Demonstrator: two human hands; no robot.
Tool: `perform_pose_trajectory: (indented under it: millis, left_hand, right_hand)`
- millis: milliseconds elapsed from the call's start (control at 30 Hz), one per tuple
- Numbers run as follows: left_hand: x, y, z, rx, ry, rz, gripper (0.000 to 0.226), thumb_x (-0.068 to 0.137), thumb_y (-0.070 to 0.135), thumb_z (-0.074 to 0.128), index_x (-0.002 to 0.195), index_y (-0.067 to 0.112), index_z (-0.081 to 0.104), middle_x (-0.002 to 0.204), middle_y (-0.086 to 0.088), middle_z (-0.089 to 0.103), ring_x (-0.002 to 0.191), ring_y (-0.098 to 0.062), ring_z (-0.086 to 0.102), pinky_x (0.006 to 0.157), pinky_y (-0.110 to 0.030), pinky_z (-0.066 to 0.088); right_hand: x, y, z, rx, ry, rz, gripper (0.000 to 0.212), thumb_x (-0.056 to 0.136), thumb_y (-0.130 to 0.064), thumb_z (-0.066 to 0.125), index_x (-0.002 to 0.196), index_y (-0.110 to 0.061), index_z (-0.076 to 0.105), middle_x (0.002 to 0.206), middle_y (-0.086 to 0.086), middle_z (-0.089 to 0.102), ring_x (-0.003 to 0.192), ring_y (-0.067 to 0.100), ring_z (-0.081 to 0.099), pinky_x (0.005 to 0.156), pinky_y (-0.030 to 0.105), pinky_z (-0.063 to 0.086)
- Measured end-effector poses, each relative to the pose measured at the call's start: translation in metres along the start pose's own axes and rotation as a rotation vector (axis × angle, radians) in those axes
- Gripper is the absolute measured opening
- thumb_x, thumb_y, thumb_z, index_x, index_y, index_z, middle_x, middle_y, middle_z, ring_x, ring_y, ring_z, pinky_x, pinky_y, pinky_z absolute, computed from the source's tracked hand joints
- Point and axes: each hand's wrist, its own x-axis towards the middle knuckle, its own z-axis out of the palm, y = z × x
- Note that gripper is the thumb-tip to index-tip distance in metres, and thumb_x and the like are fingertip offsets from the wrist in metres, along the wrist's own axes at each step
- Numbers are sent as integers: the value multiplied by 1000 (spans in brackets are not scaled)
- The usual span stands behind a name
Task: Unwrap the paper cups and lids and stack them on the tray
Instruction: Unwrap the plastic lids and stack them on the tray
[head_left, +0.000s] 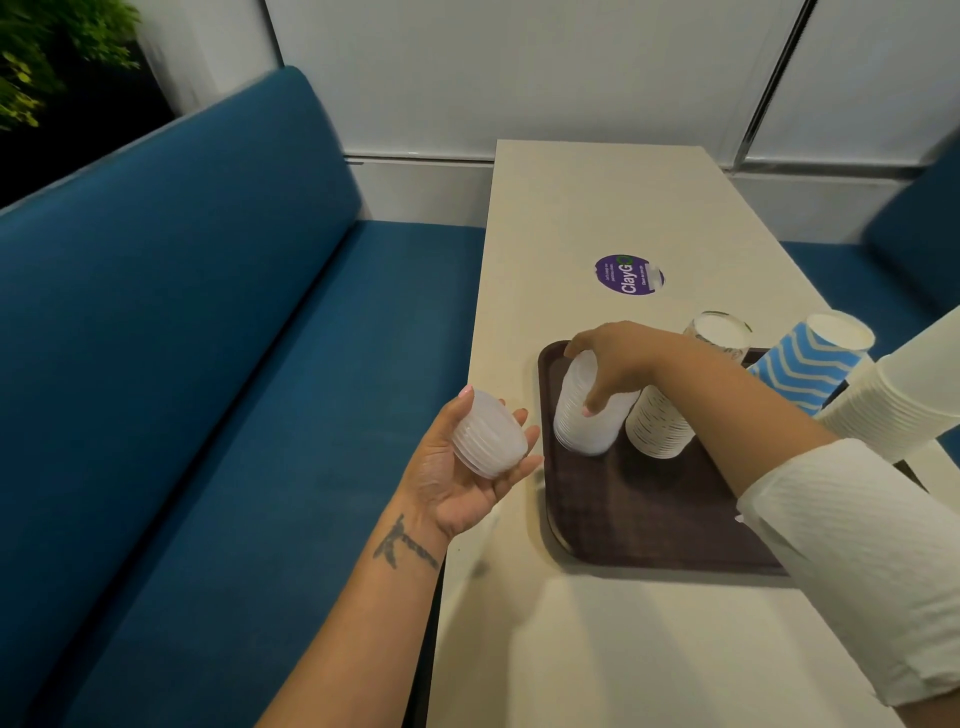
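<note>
A dark brown tray (649, 525) lies on the cream table. On its far left corner stands a tall stack of translucent white lids (584, 421), with my right hand (615, 358) gripping its top. Beside that stack stands a stack of white cups with dark marks (657, 423). My left hand (457, 478), palm up over the table's left edge, holds a short stack of translucent lids (488, 434). A blue cup stack with white zigzags (808, 364) leans at the tray's far right. A tall white cup stack (904, 400) juts in from the right edge.
A plastic-wrapped cup stack (719, 332) stands just behind the tray. A purple round sticker (628, 274) marks the table (597, 197) farther back. A blue bench seat (208, 415) runs along the left, another sits at the far right, and a white wall closes the back.
</note>
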Motion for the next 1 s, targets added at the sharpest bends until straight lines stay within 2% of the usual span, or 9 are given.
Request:
perform_pose_trajectory:
  millis: [100, 167, 233, 333, 500, 633, 700, 800, 1000]
  left_hand:
    - [0, -1, 3, -5, -8, 12, 62, 68, 41, 69, 120, 12, 53, 114, -16, 61, 100, -34, 63, 65, -48, 61]
    - [1, -2, 6, -17, -19, 11, 62, 68, 41, 69, 120, 11, 54, 108, -16, 64, 98, -33, 63, 66, -49, 60]
    - [1, -3, 11, -3, -40, 6, 58, 70, 43, 69, 115, 9, 55, 100, -17, 67, 95, -32, 65, 71, -48, 59]
    - [-2, -9, 22, 14, -83, 36, 49, 74, 41, 65, 109, 8, 60, 92, -17, 71, 84, -31, 71, 69, -48, 58]
    - [-6, -17, 29, 33, -138, 99, 55, 73, 41, 64, 119, 11, 58, 96, -16, 72, 88, -33, 71, 72, -51, 57]
    - [-6, -20, 25, 46, -144, 88, 64, 72, 48, 70, 123, 11, 56, 104, -17, 70, 97, -36, 68, 76, -54, 56]
    - [-7, -21, 25, 42, -144, 81, 63, 76, 50, 64, 125, 12, 55, 105, -17, 69, 96, -36, 68, 77, -53, 54]
    - [-7, -20, 25, 23, -143, 44, 66, 74, 52, 61, 127, 13, 54, 108, -18, 68, 91, -35, 69, 76, -51, 55]
    - [-2, -19, 17, -42, -52, 6, 78, 65, 52, 67, 128, 10, 51, 110, -19, 66, 88, -37, 69, 70, -56, 55]
  right_hand:
    - [-13, -10, -10, 63, 114, -77, 87, 69, -42, 82, 143, -26, 39, 148, 2, 36, 132, 26, 40, 104, 37, 37]
    - [-29, -26, -16, 225, 169, -211, 83, 70, -43, 81, 141, -30, 40, 149, -3, 35, 133, 19, 38, 103, 29, 33]
    - [-45, -45, -17, 359, 57, -338, 82, 71, -39, 82, 141, -34, 39, 146, -9, 38, 132, 10, 36, 101, 23, 30]
    - [-55, -61, -2, 408, -99, -403, 88, 68, -33, 85, 141, -35, 36, 142, -13, 40, 125, 6, 39, 97, 20, 37]
    - [-53, -57, 14, 462, 0, -409, 74, 66, -29, 86, 128, -34, 46, 121, -11, 53, 109, 10, 53, 92, 26, 49]
    - [-57, -52, 13, 509, -19, -409, 72, 65, -29, 86, 126, -33, 48, 121, -8, 54, 108, 13, 55, 89, 27, 51]
    - [-59, -52, 12, 532, -24, -400, 74, 61, -32, 85, 126, -32, 48, 121, -7, 54, 108, 13, 56, 86, 25, 52]
    - [-62, -48, 4, 588, -15, -387, 67, 69, -22, 84, 125, -30, 48, 121, -4, 53, 108, 14, 55, 84, 22, 52]
    - [-56, -23, -32, 488, 119, -285, 66, 72, -22, 82, 126, -34, 46, 125, -7, 46, 105, 17, 52, 85, 25, 51]
